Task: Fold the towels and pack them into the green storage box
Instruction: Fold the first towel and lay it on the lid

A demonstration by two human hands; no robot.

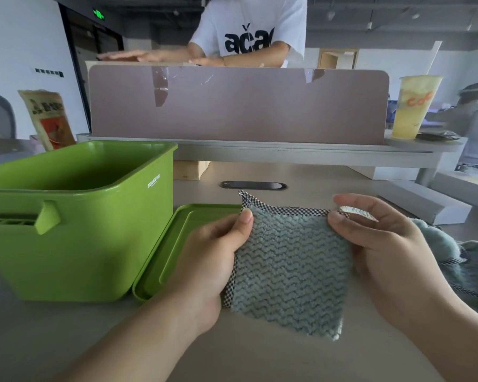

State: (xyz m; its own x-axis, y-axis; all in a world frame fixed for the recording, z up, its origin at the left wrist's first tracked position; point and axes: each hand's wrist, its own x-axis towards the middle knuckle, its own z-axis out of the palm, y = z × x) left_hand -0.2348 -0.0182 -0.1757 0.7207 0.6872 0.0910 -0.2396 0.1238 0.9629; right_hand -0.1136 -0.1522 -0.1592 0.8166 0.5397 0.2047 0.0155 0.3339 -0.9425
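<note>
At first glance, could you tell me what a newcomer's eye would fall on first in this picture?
The bright green storage box stands open on the table at the left, its lid lying flat beside it. In the centre, the left hand and right hand hold a folded blue-grey towel near its top corners. More blue towels lie bunched at the right edge.

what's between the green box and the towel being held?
Head view: the green lid lies flat on the table between the green box and the towel, with the left hand, gripping the towel's left edge, over part of it.
</note>
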